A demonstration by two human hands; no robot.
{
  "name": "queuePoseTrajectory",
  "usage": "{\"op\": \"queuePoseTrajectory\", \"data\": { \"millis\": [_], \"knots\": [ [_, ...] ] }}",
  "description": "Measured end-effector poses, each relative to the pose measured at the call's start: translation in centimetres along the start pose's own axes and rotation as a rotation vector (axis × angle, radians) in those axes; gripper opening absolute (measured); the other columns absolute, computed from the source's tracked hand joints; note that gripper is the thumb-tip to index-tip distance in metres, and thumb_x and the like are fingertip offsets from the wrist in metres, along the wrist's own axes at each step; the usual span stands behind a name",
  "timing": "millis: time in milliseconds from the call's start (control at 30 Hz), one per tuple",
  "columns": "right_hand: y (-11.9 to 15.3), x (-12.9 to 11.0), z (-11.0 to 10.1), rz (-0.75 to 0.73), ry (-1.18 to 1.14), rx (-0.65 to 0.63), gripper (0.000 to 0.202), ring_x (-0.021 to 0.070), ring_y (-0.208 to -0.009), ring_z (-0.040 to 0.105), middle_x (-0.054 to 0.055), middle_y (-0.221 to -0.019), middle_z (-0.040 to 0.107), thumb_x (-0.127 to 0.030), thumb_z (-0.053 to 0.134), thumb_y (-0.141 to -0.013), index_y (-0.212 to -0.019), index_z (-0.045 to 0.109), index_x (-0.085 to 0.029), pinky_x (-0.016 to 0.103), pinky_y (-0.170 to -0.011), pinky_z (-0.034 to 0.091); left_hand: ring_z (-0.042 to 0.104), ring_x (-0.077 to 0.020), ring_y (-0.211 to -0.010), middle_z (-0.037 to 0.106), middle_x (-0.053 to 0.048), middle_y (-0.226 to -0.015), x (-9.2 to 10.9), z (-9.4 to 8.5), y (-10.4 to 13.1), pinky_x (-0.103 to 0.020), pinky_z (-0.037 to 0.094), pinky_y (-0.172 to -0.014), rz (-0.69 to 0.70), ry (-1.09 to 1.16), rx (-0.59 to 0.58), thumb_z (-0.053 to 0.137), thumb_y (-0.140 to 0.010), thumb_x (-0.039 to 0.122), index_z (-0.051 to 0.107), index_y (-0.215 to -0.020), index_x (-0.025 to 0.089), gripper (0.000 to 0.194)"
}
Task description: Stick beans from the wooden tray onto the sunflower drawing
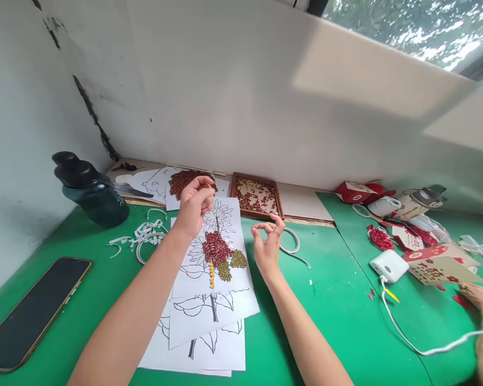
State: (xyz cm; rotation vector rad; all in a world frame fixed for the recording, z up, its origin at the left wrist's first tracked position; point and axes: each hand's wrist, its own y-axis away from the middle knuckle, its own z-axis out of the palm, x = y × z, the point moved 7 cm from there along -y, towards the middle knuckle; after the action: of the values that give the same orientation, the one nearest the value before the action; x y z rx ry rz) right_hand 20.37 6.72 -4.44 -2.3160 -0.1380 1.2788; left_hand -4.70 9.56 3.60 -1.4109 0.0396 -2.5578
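Beneath the pale wall [209,96], the green surface [326,327] carries overlapping line drawings. The topmost sheet [232,214] lies between the person's forearms, its flower partly filled with red beans [217,247], green beans [225,271] and a short row of yellow kernels [211,275]. The left hand [195,206] hovers over its upper part, the right hand [268,246] just beside its right edge, well apart, fingers curled; I can't tell whether either pinches anything. Behind sits a bean tray [255,214].
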Motion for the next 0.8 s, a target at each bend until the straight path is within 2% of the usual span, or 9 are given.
{"op": "queuePoseTrajectory", "data": {
  "millis": [67, 133, 200, 233, 300, 367, 500, 667, 800],
  "knots": [
    [0.4, 0.6, 0.1, 0.047, -0.028, 0.023, 0.054, 0.0291, -0.107, 0.064, 0.002, -0.092, 0.071, -0.034, 0.055, -0.098, -0.148, 0.034, -0.028, 0.056, -0.114, 0.035, 0.029, -0.0075, -0.053, 0.046, 0.006, -0.072, 2.6, 0.0, 2.3, -0.023, 0.027, -0.049, 0.143, -0.159, -0.019, 0.07, -0.082, 0.025, 0.062, -0.096, 0.022, 0.017],
    [0.5, 1.1, 0.5, 0.085, -0.048, 0.018, 0.055, 0.0296, -0.101, 0.066, 0.002, -0.09, 0.069, -0.036, 0.054, -0.098, -0.148, 0.034, -0.027, 0.054, -0.109, 0.039, 0.041, -0.01, -0.059, 0.054, 0.002, -0.078, 3.6, -0.7, 5.4, -0.024, 0.035, -0.054, 0.26, -0.476, -0.032, 0.066, -0.091, 0.028, 0.065, -0.1, 0.022, 0.011],
    [0.7, 1.4, 1.0, 0.096, -0.053, -0.007, 0.055, 0.0298, -0.092, 0.066, 0.001, -0.086, 0.068, -0.036, 0.053, -0.098, -0.149, 0.036, -0.025, 0.051, -0.102, 0.043, 0.053, -0.0138, -0.068, 0.065, -0.001, -0.088, 2.3, -2.0, 8.5, -0.028, 0.046, -0.065, 0.286, -0.915, -0.111, 0.06, -0.097, 0.027, 0.07, -0.11, 0.023, 0.016],
    [0.9, 1.4, 1.1, 0.087, -0.05, -0.018, 0.054, 0.0296, -0.089, 0.066, 0.001, -0.083, 0.068, -0.036, 0.052, -0.098, -0.149, 0.037, -0.023, 0.05, -0.1, 0.044, 0.06, -0.0164, -0.078, 0.071, -0.004, -0.104, 1.2, -2.7, 9.8, -0.032, 0.052, -0.075, 0.279, -1.107, -0.183, 0.058, -0.099, 0.027, 0.07, -0.119, 0.024, 0.023],
    [1.3, 1.3, 1.1, 0.059, -0.035, -0.027, 0.053, 0.0288, -0.085, 0.065, 0.0, -0.079, 0.066, -0.036, 0.048, -0.1, -0.15, 0.039, -0.021, 0.049, -0.099, 0.044, 0.066, -0.0249, -0.111, 0.072, -0.008, -0.13, -0.8, -4.0, 12.0, -0.043, 0.053, -0.101, 0.299, -1.32, -0.332, 0.054, -0.102, 0.026, 0.071, -0.128, 0.024, 0.031],
    [1.8, 1.3, 0.5, 0.044, -0.015, -0.023, 0.053, 0.0282, -0.086, 0.063, 0.0, -0.078, 0.065, -0.037, 0.045, -0.101, -0.151, 0.04, -0.02, 0.049, -0.1, 0.042, 0.06, -0.0302, -0.132, 0.068, -0.008, -0.145, -2.1, -4.9, 13.2, -0.05, 0.049, -0.113, 0.318, -1.412, -0.421, 0.054, -0.105, 0.03, 0.068, -0.137, 0.024, 0.036],
    [2.5, 1.7, -0.8, 0.052, -0.02, -0.013, 0.055, 0.0282, -0.089, 0.062, 0.001, -0.081, 0.065, -0.04, 0.048, -0.1, -0.15, 0.043, -0.019, 0.05, -0.102, 0.041, 0.056, -0.0274, -0.143, 0.063, -0.009, -0.154, -2.4, -5.2, 13.3, -0.049, 0.043, -0.122, 0.357, -1.463, -0.326, 0.041, -0.11, 0.03, 0.062, -0.149, 0.021, 0.044],
    [2.8, 1.7, -1.4, 0.038, -0.032, -0.013, 0.059, 0.0322, -0.105, 0.063, 0.003, -0.088, 0.07, -0.041, 0.056, -0.094, -0.149, 0.047, -0.022, 0.054, -0.107, 0.038, 0.038, -0.0301, -0.161, 0.041, -0.006, -0.173, -5.9, -4.5, 14.2, -0.053, 0.037, -0.128, 0.235, -1.539, -0.617, 0.047, -0.11, 0.045, 0.05, -0.162, 0.027, 0.055],
    [2.8, 1.3, -0.9, 0.019, -0.082, -0.094, 0.073, 0.0318, -0.107, 0.066, 0.004, -0.092, 0.074, -0.039, 0.061, -0.09, -0.158, 0.041, -0.021, 0.055, -0.109, 0.04, 0.038, -0.0312, -0.161, 0.047, -0.007, -0.17, -6.7, -4.8, 14.3, -0.056, 0.034, -0.13, 0.201, -1.54, -0.634, 0.051, -0.109, 0.046, 0.05, -0.162, 0.027, 0.056]
  ]
}}
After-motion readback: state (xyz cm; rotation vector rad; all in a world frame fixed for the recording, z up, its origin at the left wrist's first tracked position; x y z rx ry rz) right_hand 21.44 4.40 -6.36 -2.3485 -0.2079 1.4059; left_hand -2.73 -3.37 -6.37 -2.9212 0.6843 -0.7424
